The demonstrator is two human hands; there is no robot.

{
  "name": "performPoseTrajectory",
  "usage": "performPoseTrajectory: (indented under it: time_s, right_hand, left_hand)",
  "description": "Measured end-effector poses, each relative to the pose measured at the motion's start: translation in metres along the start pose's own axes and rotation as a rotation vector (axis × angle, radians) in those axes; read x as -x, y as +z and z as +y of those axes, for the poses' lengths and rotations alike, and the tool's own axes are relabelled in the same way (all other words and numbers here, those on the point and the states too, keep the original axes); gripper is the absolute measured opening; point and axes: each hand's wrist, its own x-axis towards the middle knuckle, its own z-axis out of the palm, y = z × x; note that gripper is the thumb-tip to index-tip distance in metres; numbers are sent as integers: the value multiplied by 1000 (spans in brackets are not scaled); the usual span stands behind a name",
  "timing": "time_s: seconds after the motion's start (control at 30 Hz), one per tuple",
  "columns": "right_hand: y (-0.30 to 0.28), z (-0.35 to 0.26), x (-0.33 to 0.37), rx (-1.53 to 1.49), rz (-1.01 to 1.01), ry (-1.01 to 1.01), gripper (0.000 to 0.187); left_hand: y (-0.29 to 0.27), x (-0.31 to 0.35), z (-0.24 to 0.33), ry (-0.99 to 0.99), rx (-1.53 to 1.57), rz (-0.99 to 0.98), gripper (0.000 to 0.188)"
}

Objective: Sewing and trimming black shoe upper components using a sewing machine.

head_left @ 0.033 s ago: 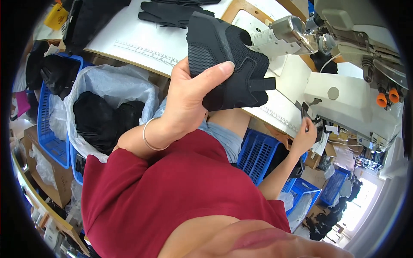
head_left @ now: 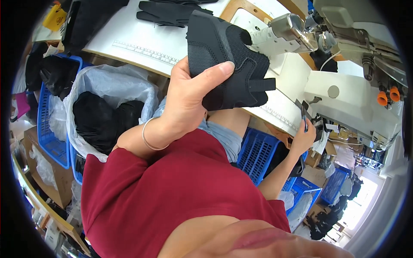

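Observation:
Raised before me, my left hand (head_left: 185,94) is closed on a black glove (head_left: 223,47), thumb pressed across its face. The glove has mesh panels, stitched seams and a short strap sticking out to the right. My fingers behind it are hidden. Over by the sewing machine (head_left: 340,96), my right hand (head_left: 304,137) is closed round a slim blue-handled tool, which looks like thread snips (head_left: 305,123). Dark narrow pieces show just above the fingers; I cannot tell whether they all belong to the tool.
More black gloves (head_left: 167,15) lie on the white worktable (head_left: 129,36), which has a printed ruler scale. To the left, a plastic-lined bin (head_left: 114,79) holds black fabric, beside a blue basket (head_left: 53,129). Another blue basket (head_left: 258,155) stands under the table. Orange thread cones (head_left: 382,99) sit at the right.
The fingers of my right hand have shifted slightly, and the blue tool now shows between them. My left hand and the glove stay where they were.

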Motion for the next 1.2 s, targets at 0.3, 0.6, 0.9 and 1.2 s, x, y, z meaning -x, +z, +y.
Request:
performPoseTrajectory:
  time_s: [0.3,0.6,0.9,1.2]
  right_hand:
    - [33,44,-1,79,37,-115,26]
    - [27,21,-6,29,291,-215,18]
    - [-65,-127,-12,-1099,-32,-85,27]
    - [-101,-198,-34,-812,-61,-829,42]
  left_hand:
    - [6,-3,-6,-28,-90,-18,24]
    - [5,-2,-6,-27,-144,-27,24]
    - [8,-2,-12,-70,-225,-21,22]
    - [5,1,-2,-50,-300,-14,22]
